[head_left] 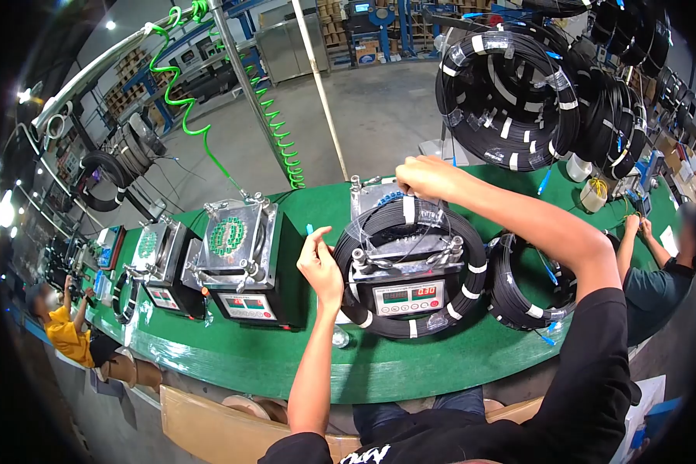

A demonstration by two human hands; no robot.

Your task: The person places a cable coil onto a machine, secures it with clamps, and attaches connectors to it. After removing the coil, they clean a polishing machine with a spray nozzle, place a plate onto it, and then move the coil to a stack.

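Head view. Landmark: the test unit [408, 298] with red digits on its front, standing on the green worktop [286, 356].

- Black cable coil [475, 251], white tape bands, rings the unit and touches its front and sides.
- Left hand [321, 267]: raised just left of the unit. Fingers pinched narrow on a small blue connector [309, 230], whose tip stands clear above them.
- Right hand [429, 176]: at the unit's top rear edge, fingers curled down over the coil's upper arc. Cannot tell whether they clamp it.
- Second coil [530, 290] lies flat just right of the unit.
- Twin unit [243, 267] with a green-studded plate stands near, to the left.
- Hanging coils [510, 93] are above and behind the unit, to the right.
- Green spiral hose [274, 124] hangs behind the unit, to the left.
- Co-worker's hands [638, 226] are far right of the unit.
- Person in yellow [66, 332] is far left.
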